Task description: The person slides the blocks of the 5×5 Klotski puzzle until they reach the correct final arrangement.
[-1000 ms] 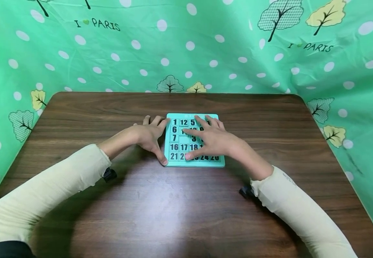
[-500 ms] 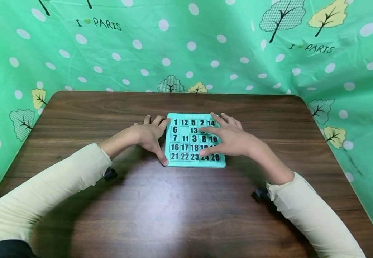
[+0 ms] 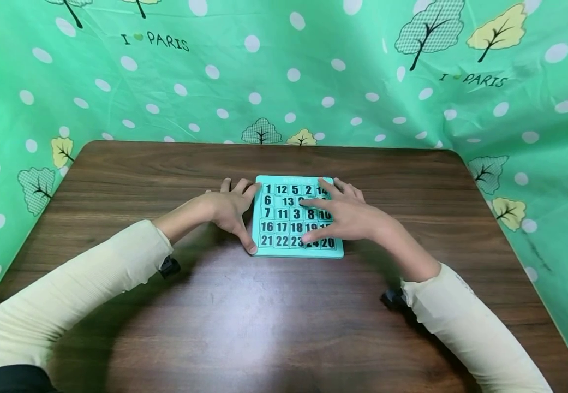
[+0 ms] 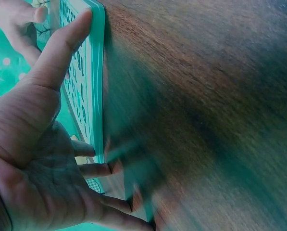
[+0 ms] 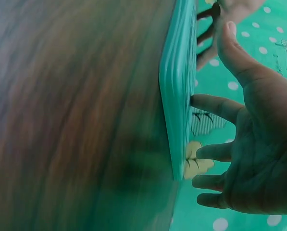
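A turquoise number sliding puzzle (image 3: 297,249) lies flat on the table. In its second row, the 13 tile (image 3: 288,202) sits between the second and third columns. My left hand (image 3: 228,210) spans the puzzle's left side, thumb at the near corner and index finger at the far one. Over the right half is my right hand (image 3: 350,215), fingers spread, index fingertip on the tile right of the 13. That tile's number is mostly covered. In the right wrist view the index finger (image 5: 215,106) reaches the puzzle face while the other fingers stay off it.
The puzzle rests on a dark wood table (image 3: 190,338) with rounded far corners. A green polka-dot cloth (image 3: 215,93) with printed trees hangs behind and at both sides. Pale sleeves (image 3: 92,273) cover both forearms, with dark wrist devices (image 3: 169,267) below the cuffs.
My right hand drew back rightward, uncovering the 11 tile now in the third row, then moved slightly left. The 13 tile slid left toward the second-row gap. My left hand stayed put.
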Demonstrator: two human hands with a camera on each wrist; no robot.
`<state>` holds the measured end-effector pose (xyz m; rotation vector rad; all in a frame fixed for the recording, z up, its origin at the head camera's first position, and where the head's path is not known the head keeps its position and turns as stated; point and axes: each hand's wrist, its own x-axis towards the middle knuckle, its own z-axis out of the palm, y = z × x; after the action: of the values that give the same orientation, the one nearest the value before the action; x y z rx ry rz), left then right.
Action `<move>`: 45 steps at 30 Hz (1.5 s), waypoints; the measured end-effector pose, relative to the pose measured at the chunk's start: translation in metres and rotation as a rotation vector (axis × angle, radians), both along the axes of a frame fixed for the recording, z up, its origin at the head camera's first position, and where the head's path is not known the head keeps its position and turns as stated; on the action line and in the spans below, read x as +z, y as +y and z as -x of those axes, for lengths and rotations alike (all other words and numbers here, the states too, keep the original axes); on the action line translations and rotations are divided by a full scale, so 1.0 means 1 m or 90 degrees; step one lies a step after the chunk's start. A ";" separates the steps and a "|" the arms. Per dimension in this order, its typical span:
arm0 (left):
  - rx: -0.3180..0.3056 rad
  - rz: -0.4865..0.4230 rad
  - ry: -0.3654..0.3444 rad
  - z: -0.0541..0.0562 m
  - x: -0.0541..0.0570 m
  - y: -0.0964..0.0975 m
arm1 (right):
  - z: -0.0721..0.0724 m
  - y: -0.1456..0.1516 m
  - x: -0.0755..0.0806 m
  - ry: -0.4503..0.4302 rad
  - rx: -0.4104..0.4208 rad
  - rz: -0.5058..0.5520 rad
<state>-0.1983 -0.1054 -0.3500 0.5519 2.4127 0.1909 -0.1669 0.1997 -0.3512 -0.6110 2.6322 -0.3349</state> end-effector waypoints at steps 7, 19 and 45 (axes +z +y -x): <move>0.001 0.002 0.000 0.000 0.001 0.000 | 0.007 -0.009 -0.001 -0.001 0.010 0.010; -0.002 0.004 -0.002 -0.001 0.001 0.000 | 0.007 0.003 0.004 -0.003 0.019 -0.002; -0.006 0.006 -0.009 0.001 0.001 -0.001 | 0.020 0.007 0.002 0.013 -0.007 0.002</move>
<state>-0.1992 -0.1068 -0.3491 0.5563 2.3951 0.1797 -0.1870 0.2065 -0.3491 -0.6043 2.6556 -0.3374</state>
